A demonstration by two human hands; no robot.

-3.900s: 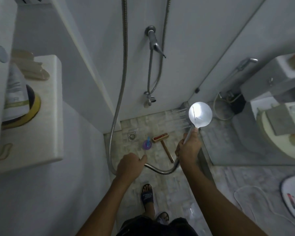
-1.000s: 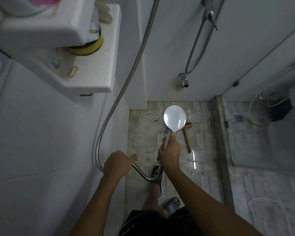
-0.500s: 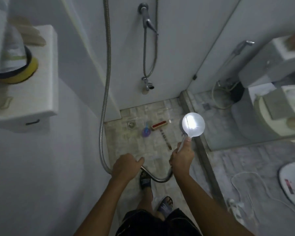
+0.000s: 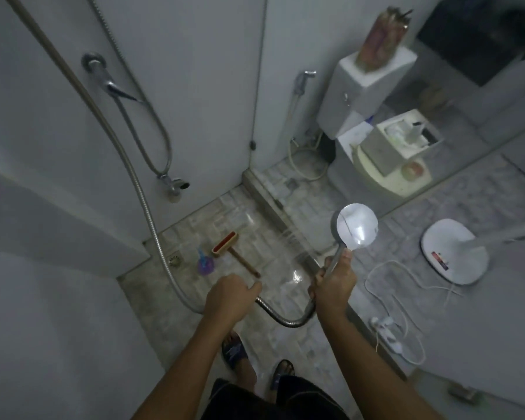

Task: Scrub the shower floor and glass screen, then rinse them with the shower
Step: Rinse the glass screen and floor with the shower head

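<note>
Rinse stage, by the look of it. Right hand (image 4: pixel 334 283) has its grip wrapped round the handle of the shower head (image 4: pixel 357 225), thumb laid up the stem, presumably to steer the face. The head is tipped left and down, so the spray streaks across to the foot of the glass screen (image 4: pixel 303 201), where it meets the raised sill. Likely aim: flush suds off the bottom edge onto the shower floor (image 4: pixel 225 213).

Left hand (image 4: pixel 229 298) has its grip closed round the hose (image 4: pixel 282 318), which sags in a loop between the two hands. That probably takes up slack and stops the hose tugging the head off aim.

Scrub brush (image 4: pixel 225 244) lies flat on the tiles, bristles sideways, handle pointing at the person, beside a small purple bottle (image 4: pixel 205 263) and near the drain (image 4: pixel 175 259) (parked, so scrubbing looks finished).

Sandalled feet (image 4: pixel 234 350) stand inside the shower area. Beyond the sill, a white cable (image 4: pixel 385 286) lies on the bathroom floor, so overspray that way is a risk.
</note>
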